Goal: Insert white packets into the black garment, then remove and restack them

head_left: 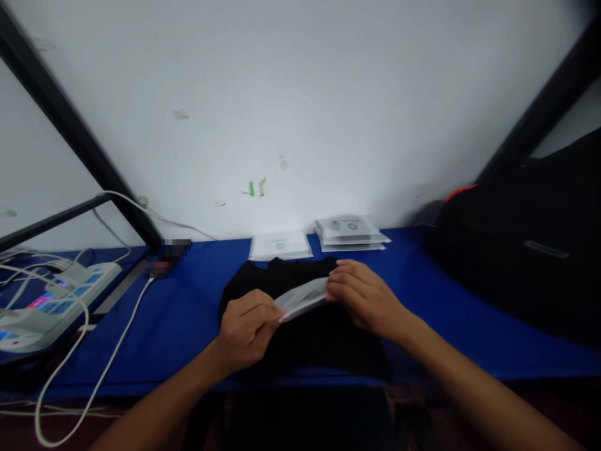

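Observation:
A whitish translucent bag (303, 299) is stretched between my two hands above a black cloth (323, 347). My left hand (248, 329) pinches its left end, fingers curled. At its upper right end, my right hand (364, 297) is closed on it, with the fingers bent over the edge. The black cloth lies bunched on the blue table (188, 326), partly hidden beneath the hands and the bag. Behind the cloth lie a flat white packet (280, 245) and a small stack of similar packets (350, 230).
A white power strip (66, 300) with plugs and cables stands at the left. One white cable (115, 351) loops over the table's front edge from a dark, pixelated object (169, 258). A large black bag or garment (526, 250) fills the right side. Behind is a wall.

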Action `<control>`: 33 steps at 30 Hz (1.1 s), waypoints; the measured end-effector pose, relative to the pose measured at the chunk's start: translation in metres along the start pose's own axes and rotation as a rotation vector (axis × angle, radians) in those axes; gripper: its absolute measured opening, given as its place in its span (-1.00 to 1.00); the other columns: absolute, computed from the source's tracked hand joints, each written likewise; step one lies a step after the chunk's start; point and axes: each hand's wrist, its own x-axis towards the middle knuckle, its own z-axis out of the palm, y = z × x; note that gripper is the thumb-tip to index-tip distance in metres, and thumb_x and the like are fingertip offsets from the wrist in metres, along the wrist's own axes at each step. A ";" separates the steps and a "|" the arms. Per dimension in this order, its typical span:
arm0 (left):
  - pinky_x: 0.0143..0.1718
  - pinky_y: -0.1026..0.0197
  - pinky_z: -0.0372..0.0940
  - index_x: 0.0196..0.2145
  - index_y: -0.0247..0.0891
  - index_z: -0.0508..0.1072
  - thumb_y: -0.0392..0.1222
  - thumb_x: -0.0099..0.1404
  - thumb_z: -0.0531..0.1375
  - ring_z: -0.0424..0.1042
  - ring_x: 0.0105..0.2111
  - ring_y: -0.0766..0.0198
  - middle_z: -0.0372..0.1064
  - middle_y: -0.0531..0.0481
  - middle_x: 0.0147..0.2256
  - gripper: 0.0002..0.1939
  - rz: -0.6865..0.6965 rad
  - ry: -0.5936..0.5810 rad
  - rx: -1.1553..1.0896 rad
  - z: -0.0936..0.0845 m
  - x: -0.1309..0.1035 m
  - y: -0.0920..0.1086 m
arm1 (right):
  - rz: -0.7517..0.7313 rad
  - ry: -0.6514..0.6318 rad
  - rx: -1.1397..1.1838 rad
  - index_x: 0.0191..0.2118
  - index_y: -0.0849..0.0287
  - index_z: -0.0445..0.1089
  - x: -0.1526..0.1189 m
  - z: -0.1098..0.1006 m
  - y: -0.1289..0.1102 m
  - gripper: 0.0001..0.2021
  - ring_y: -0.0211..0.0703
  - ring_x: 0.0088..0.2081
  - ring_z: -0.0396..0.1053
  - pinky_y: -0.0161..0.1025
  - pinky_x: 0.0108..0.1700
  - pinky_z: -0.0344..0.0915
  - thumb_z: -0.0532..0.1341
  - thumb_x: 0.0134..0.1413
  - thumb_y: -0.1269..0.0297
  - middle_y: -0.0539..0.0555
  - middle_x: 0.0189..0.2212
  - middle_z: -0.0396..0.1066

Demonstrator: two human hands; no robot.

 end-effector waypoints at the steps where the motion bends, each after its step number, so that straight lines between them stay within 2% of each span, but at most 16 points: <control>1: -0.45 0.30 0.31 -0.32 -0.32 0.45 -0.49 0.25 0.21 0.38 -0.44 0.34 0.36 0.00 -0.44 -0.87 -0.010 0.026 0.010 -0.004 -0.001 -0.001 | 0.035 -0.010 -0.014 -0.18 0.19 0.36 -0.008 -0.003 0.010 -0.87 -0.11 -0.21 0.39 0.04 0.09 0.29 0.09 0.25 0.49 0.10 -0.29 0.47; 3: -0.46 0.30 0.31 -0.32 -0.30 0.46 -0.49 0.24 0.22 0.38 -0.45 0.34 0.36 0.01 -0.45 -0.87 -0.022 0.053 0.025 -0.011 -0.003 -0.002 | 0.112 -0.038 -0.018 -0.18 0.16 0.35 -0.023 -0.009 0.025 -0.87 -0.10 -0.23 0.38 0.03 0.02 0.33 0.10 0.26 0.47 0.08 -0.32 0.46; 5: -0.47 0.30 0.32 -0.30 -0.30 0.47 -0.47 0.26 0.21 0.39 -0.45 0.33 0.37 0.01 -0.45 -0.87 -0.021 0.031 0.007 -0.014 -0.005 -0.002 | 0.188 -0.098 0.019 -0.17 0.15 0.35 -0.031 -0.015 0.032 -0.89 -0.08 -0.21 0.39 -0.01 -0.06 0.38 0.10 0.26 0.44 0.10 -0.31 0.46; 8: -0.46 0.28 0.34 -0.27 -0.31 0.47 -0.47 0.28 0.17 0.41 -0.44 0.31 0.38 -0.02 -0.45 -0.86 0.014 -0.030 -0.063 -0.012 -0.004 0.001 | 0.235 -0.214 0.077 -0.08 0.18 0.35 -0.028 -0.017 0.021 -0.84 -0.01 -0.04 0.38 0.00 -0.02 0.38 0.15 0.24 0.36 0.20 -0.13 0.46; 11: -0.44 0.27 0.36 -0.24 -0.31 0.46 -0.46 0.30 0.14 0.42 -0.44 0.31 0.40 -0.03 -0.44 -0.85 0.074 -0.072 -0.105 -0.005 -0.002 0.005 | 0.146 -0.348 0.112 0.11 0.28 0.27 -0.013 -0.008 0.000 -0.61 0.06 0.06 0.34 0.04 0.06 0.35 0.19 0.17 0.33 0.29 0.03 0.40; 13: -0.42 0.26 0.37 -0.21 -0.29 0.46 -0.44 0.31 0.14 0.42 -0.43 0.31 0.41 -0.03 -0.42 -0.84 0.110 -0.106 -0.102 -0.002 -0.002 0.006 | 0.074 -0.420 0.136 0.12 0.32 0.27 -0.004 0.000 -0.009 -0.59 0.04 -0.01 0.39 0.01 0.01 0.38 0.14 0.13 0.43 0.29 -0.01 0.44; 15: -0.36 0.24 0.40 -0.14 -0.28 0.43 -0.41 0.31 0.16 0.44 -0.37 0.29 0.43 -0.05 -0.36 -0.82 0.084 -0.092 -0.048 -0.002 -0.005 0.006 | 0.038 -0.413 0.149 0.06 0.31 0.33 0.002 0.004 -0.007 -0.59 -0.01 -0.08 0.43 -0.05 -0.05 0.41 0.08 0.06 0.53 0.25 -0.10 0.49; 17: -0.33 0.24 0.41 -0.05 -0.28 0.38 -0.38 0.28 0.22 0.44 -0.31 0.27 0.42 -0.08 -0.28 -0.73 -0.036 -0.034 0.041 -0.007 -0.011 0.002 | 0.047 -0.319 0.105 0.06 0.26 0.34 0.005 0.001 0.010 -0.54 -0.02 -0.06 0.43 -0.08 -0.05 0.40 0.04 0.00 0.56 0.22 -0.09 0.49; 19: -0.31 0.25 0.40 0.01 -0.27 0.33 -0.33 0.28 0.24 0.42 -0.29 0.27 0.40 -0.10 -0.22 -0.66 -0.180 -0.019 0.124 -0.014 -0.019 -0.002 | 0.093 -0.191 -0.031 0.13 0.21 0.30 0.004 -0.005 0.039 -0.46 0.01 0.03 0.39 -0.03 0.01 0.37 0.04 -0.02 0.56 0.20 0.00 0.45; 21: -0.25 0.22 0.40 -0.01 -0.23 0.34 -0.27 0.32 0.21 0.42 -0.25 0.26 0.38 -0.09 -0.18 -0.71 -0.283 -0.144 0.164 -0.023 -0.029 -0.007 | 0.169 -0.112 -0.233 0.18 0.22 0.27 0.000 -0.009 0.077 -0.42 0.09 0.11 0.31 0.08 0.11 0.29 0.05 -0.02 0.58 0.23 0.05 0.42; 24: -0.06 0.10 0.36 -0.07 -0.18 0.40 -0.17 0.36 0.19 0.41 -0.12 0.18 0.40 -0.08 -0.13 -0.80 -0.343 -0.474 0.182 -0.036 -0.045 -0.012 | 0.368 -0.166 -0.489 0.27 0.25 0.16 -0.017 -0.003 0.131 -0.36 0.14 0.23 0.17 0.13 0.22 0.14 0.03 0.01 0.61 0.25 0.21 0.27; 26: 0.00 0.05 0.33 -0.08 -0.17 0.42 -0.11 0.34 0.21 0.39 -0.06 0.13 0.40 -0.09 -0.07 -0.79 -0.357 -0.647 0.184 -0.043 -0.054 -0.013 | 0.467 -0.317 -0.557 0.27 0.31 0.15 -0.035 0.009 0.158 -0.37 0.13 0.25 0.14 0.09 0.23 0.12 0.02 0.02 0.61 0.28 0.24 0.21; 27: 0.02 0.03 0.32 -0.08 -0.17 0.43 -0.09 0.33 0.22 0.38 -0.03 0.11 0.39 -0.10 -0.04 -0.77 -0.366 -0.700 0.186 -0.046 -0.057 -0.014 | 0.478 -0.372 -0.546 0.23 0.33 0.21 -0.045 0.016 0.168 -0.39 0.12 0.21 0.21 0.04 0.20 0.17 0.03 -0.01 0.61 0.29 0.19 0.28; 29: 0.05 0.00 0.29 -0.05 -0.16 0.42 -0.07 0.31 0.25 0.35 0.02 0.08 0.36 -0.12 0.01 -0.72 -0.385 -0.753 0.186 -0.051 -0.062 -0.014 | 0.511 -0.415 -0.543 0.21 0.40 0.23 -0.063 0.029 0.180 -0.39 0.10 0.14 0.30 -0.01 0.13 0.25 0.03 -0.05 0.62 0.33 0.12 0.35; 33: 0.06 -0.03 0.27 0.00 -0.13 0.41 -0.13 0.29 0.25 0.34 0.04 0.06 0.37 -0.11 0.02 -0.68 -0.381 -0.754 0.159 -0.053 -0.064 -0.014 | 0.544 -0.425 -0.541 0.26 0.42 0.14 -0.083 0.040 0.184 -0.38 0.13 0.15 0.27 0.03 0.14 0.23 0.01 0.01 0.56 0.37 0.17 0.29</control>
